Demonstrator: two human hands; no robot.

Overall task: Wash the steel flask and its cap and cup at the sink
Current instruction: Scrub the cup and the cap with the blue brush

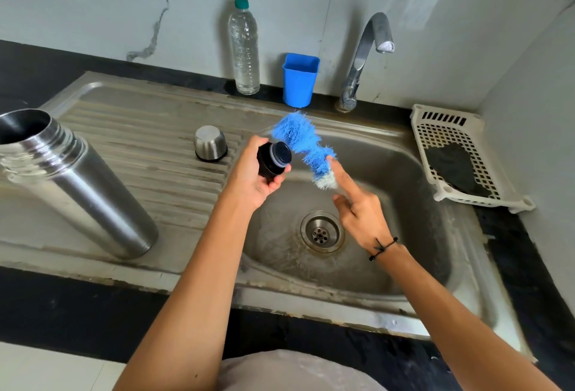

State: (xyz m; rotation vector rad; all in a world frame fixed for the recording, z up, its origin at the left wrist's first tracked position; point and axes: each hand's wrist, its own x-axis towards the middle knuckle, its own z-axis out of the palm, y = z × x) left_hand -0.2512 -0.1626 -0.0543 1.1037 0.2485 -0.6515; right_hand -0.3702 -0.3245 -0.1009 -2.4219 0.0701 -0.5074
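The open steel flask (84, 185) stands on the drainboard at the left. Its steel cup (210, 143) sits upside down on the drainboard beside the basin. My left hand (253, 177) grips the black cap (273, 159) over the basin's left edge. My right hand (357, 207) holds a blue and white bottle brush (306, 146), index finger stretched along it. The bristles lie against the cap's top.
The sink basin (404, 173) has its drain (322, 232) below my hands. A tap (362, 57) stands at the back, no water visible. A blue tub (299, 79) and a plastic bottle (244, 48) stand behind. A white basket (460, 157) with a dark scrubber sits right.
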